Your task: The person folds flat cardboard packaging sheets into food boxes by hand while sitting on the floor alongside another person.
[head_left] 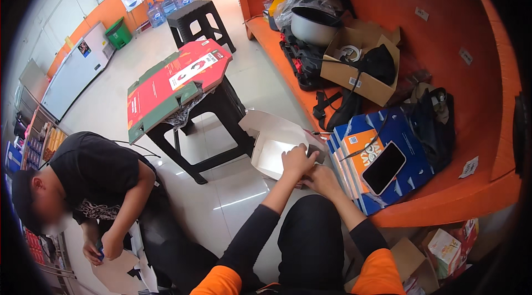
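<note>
A white cardboard box (271, 153) with its lid flap raised is in front of me, its inside facing up. My left hand (298, 161) is closed on the box's right side, thumb toward the corner. Just below it, my right hand (323, 179) grips the same side near the lower right corner. The two hands nearly touch, and some of the fingertips are hidden by the hands and the board.
Blue flat packs (415, 145) with a phone (384, 167) on top lie on the orange shelf (277, 54), beside an open carton (366, 81) and a pot (313, 26). Red-and-green printed board (155, 98) covers a black stool (221, 123). A person (105, 178) crouches left, handling cardboard.
</note>
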`<move>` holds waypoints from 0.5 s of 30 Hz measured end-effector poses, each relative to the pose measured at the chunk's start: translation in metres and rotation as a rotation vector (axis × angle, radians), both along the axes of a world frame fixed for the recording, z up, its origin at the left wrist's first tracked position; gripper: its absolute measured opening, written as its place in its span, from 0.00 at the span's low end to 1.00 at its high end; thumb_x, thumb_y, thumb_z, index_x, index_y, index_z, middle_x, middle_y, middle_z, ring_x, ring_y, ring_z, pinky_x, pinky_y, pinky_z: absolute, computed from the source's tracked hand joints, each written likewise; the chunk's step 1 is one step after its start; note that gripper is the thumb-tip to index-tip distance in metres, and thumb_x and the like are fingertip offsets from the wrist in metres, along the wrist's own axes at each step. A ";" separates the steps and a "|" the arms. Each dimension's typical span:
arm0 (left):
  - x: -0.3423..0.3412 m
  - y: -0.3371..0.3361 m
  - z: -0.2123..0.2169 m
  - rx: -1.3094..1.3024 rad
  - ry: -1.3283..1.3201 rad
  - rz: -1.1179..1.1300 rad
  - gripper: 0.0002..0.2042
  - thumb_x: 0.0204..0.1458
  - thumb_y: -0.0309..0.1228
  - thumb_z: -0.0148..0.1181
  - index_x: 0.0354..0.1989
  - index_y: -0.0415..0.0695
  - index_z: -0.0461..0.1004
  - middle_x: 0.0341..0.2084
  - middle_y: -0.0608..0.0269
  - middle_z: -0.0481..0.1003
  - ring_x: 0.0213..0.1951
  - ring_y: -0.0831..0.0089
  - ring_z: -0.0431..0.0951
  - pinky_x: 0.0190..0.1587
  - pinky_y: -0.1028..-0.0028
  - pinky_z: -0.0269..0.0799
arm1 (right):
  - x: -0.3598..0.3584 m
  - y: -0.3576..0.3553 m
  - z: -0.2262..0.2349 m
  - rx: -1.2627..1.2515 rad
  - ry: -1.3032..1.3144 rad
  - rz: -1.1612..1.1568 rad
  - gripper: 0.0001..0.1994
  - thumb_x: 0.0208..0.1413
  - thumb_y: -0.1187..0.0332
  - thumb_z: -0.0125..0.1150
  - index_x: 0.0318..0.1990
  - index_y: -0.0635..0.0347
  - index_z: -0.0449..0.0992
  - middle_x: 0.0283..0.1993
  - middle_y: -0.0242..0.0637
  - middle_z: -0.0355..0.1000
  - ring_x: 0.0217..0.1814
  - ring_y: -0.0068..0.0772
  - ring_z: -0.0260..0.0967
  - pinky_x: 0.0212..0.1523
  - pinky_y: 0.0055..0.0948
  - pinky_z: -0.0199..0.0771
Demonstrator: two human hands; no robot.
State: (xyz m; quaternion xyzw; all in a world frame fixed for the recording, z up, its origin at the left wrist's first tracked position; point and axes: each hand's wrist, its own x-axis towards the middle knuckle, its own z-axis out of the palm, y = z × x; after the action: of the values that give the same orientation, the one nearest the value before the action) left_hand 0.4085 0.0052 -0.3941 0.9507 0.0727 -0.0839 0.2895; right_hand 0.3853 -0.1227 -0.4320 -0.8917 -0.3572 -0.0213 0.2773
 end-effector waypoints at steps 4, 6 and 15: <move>0.011 0.002 -0.026 0.092 -0.250 -0.054 0.14 0.50 0.39 0.45 0.35 0.42 0.70 0.24 0.51 0.74 0.33 0.55 0.75 0.54 0.51 0.51 | 0.004 0.005 0.009 -0.214 -0.259 0.016 0.19 0.38 0.51 0.61 0.33 0.56 0.74 0.34 0.34 0.69 0.42 0.38 0.61 0.39 0.34 0.65; 0.012 0.001 -0.033 0.096 -0.267 -0.059 0.13 0.49 0.37 0.45 0.35 0.43 0.71 0.25 0.52 0.75 0.32 0.56 0.75 0.55 0.49 0.47 | 0.008 0.003 0.017 -0.411 -0.201 0.028 0.29 0.36 0.45 0.60 0.40 0.59 0.72 0.41 0.34 0.69 0.49 0.36 0.57 0.43 0.33 0.60; 0.008 0.005 -0.029 0.113 -0.163 -0.053 0.14 0.47 0.38 0.45 0.35 0.43 0.72 0.28 0.51 0.75 0.34 0.54 0.75 0.55 0.39 0.37 | 0.004 -0.001 0.019 -0.311 -0.254 -0.129 0.35 0.26 0.43 0.64 0.40 0.62 0.71 0.44 0.34 0.63 0.46 0.35 0.57 0.40 0.32 0.59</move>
State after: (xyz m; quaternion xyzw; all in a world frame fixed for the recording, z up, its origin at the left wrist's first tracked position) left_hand 0.4164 0.0106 -0.4234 0.9708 0.0285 -0.0095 0.2378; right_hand 0.3890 -0.1236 -0.4132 -0.9349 -0.3306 -0.0955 0.0870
